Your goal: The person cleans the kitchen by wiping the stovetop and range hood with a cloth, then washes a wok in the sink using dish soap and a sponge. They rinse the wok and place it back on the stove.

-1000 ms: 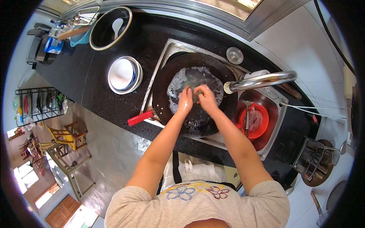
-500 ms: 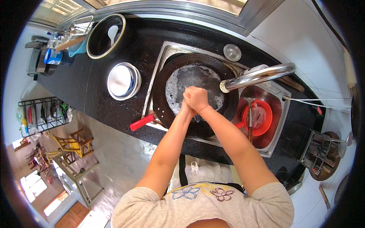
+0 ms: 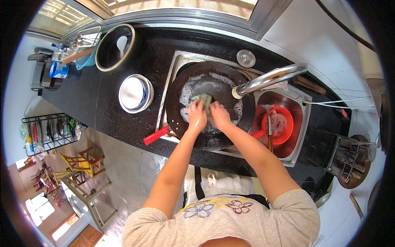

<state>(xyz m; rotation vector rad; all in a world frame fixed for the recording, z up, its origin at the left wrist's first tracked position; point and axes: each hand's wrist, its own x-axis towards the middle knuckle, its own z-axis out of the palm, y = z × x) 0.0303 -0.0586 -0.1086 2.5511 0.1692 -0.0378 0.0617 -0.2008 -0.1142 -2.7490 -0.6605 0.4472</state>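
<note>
Holding scrubber (image 3: 202, 99) in half-bent fingers of left hand (image 3: 196, 117), mostly beyond fingertips, over wok (image 3: 174, 100). Just left of loosely curled right hand (image 3: 220, 115); cannot tell its grip, blurred.

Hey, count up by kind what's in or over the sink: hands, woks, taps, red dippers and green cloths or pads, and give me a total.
Bare left hand and bare right hand: 2
Large round dark metal wok: 1
Curved chrome tap: 1
Round red plastic dipper: 1
Blurred green cloth or pad: 1
Total: 6
</note>
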